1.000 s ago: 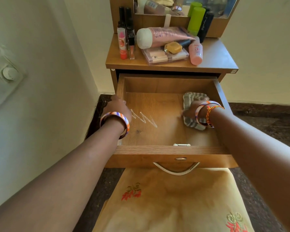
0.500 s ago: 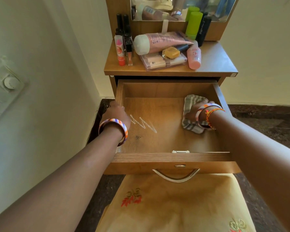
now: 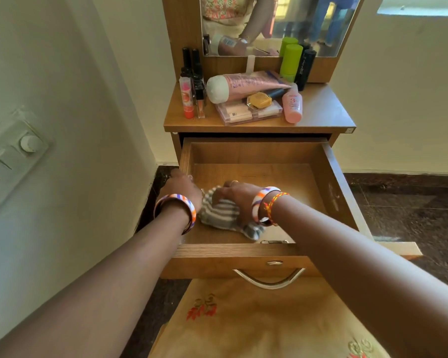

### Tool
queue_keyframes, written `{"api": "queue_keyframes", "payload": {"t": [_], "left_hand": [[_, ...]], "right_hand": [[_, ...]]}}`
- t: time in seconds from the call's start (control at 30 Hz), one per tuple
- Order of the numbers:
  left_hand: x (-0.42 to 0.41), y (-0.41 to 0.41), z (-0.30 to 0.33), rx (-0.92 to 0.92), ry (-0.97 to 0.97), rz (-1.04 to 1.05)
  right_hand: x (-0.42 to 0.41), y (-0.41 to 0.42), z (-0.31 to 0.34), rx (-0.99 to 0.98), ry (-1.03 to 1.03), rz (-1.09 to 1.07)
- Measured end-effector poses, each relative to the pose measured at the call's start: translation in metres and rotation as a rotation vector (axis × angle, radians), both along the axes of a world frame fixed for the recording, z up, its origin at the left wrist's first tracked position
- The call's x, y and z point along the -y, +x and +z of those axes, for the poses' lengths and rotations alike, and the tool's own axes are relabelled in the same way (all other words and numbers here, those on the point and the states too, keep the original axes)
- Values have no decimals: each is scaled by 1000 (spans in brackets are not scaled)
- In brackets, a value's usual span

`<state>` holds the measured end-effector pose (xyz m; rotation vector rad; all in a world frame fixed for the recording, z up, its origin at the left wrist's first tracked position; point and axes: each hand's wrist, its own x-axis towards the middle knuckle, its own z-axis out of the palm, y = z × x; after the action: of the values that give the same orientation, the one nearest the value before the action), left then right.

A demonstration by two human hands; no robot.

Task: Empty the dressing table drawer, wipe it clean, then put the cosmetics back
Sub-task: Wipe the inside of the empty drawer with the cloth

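- Large "3" readable on pink bottle (image 3: 292, 104), on worktop (image 3: 318, 112) well beyond both hands; other label print too small to read.
- Right hand (image 3: 237, 196) pressing striped cloth (image 3: 219, 215) down inside open drawer (image 3: 331, 182), fingers (image 3: 226, 186) curled over cloth.
- Left hand (image 3: 183, 188) just left of cloth, gripping drawer's left wall.

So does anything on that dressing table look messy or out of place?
Somewhat. The big pink tube lies on its side across the clear palette case, and the pink bottle leans over beside them. They look heaped on the tabletop. Nothing looks spilled or broken.
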<state>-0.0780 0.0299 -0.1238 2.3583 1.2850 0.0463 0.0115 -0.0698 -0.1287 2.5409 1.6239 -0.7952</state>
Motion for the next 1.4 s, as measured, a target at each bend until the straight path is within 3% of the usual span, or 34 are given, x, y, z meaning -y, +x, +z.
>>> {"api": "queue_keyframes", "payload": {"t": [0.07,0.17,0.27,0.37,0.6,0.8,0.9,1.13,1.3,1.4], "left_hand": [[-1,0,-2,10,-2,-1],[-1,1,-4,26,-10,-2],[-2,1,-4,36,-17,12],[-2,3,-3,55,-23,25],[-16,2,0,164,-295,198],[-21,6,-4,130,-425,266],[-19,8,-5,110,-474,294],[-16,10,-7,142,-407,287],[-14,10,-6,156,-354,275],[-13,11,-6,163,-350,285]], "right_hand": [[15,8,7,-18,-109,49],[41,36,9,-69,-139,-156],[54,62,3,66,-89,-388],[41,67,0,137,-41,-453],[-21,17,-13,34,169,-235],[8,-3,1,-136,-53,138],[20,12,3,-125,-65,40],[-31,35,-9,166,105,-283],[-68,7,-21,202,165,-181],[-57,34,1,94,82,-51]]}}
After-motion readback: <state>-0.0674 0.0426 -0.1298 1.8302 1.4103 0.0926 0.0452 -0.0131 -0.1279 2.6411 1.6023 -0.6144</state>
